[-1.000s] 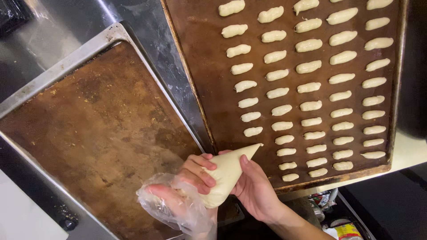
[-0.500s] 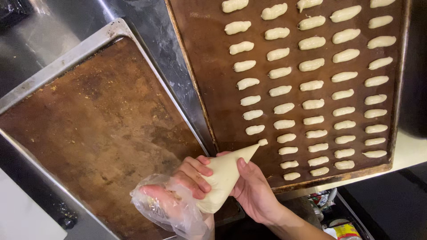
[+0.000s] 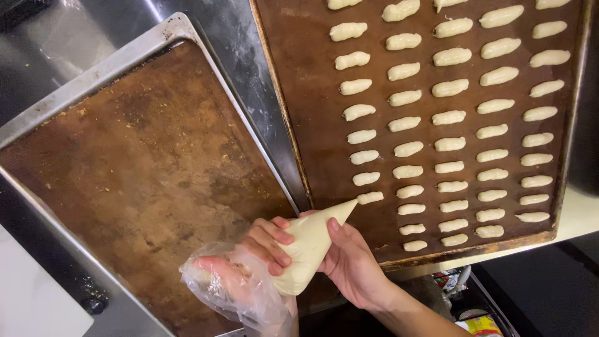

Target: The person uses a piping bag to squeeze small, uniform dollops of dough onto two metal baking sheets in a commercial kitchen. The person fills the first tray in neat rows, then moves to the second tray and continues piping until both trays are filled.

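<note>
Since earlier: piping bag (image 3: 309, 246) tip advanced to newest dough strip (image 3: 370, 198) | axis: bag slants up-right, tip touching strip on filled tray (image 3: 299, 93) | right hand (image 3: 352, 265) cradles cone, nearer tip | left hand (image 3: 265, 246) squeezes rear | empty tray (image 3: 93, 75) left

Piping bag (image 3: 310, 244): tip moved right, onto the tray (image 3: 312, 125).
Dough piece (image 3: 369, 198): new one at the tip, probably just piped.
Both hands: shifted right with the bag.
</note>
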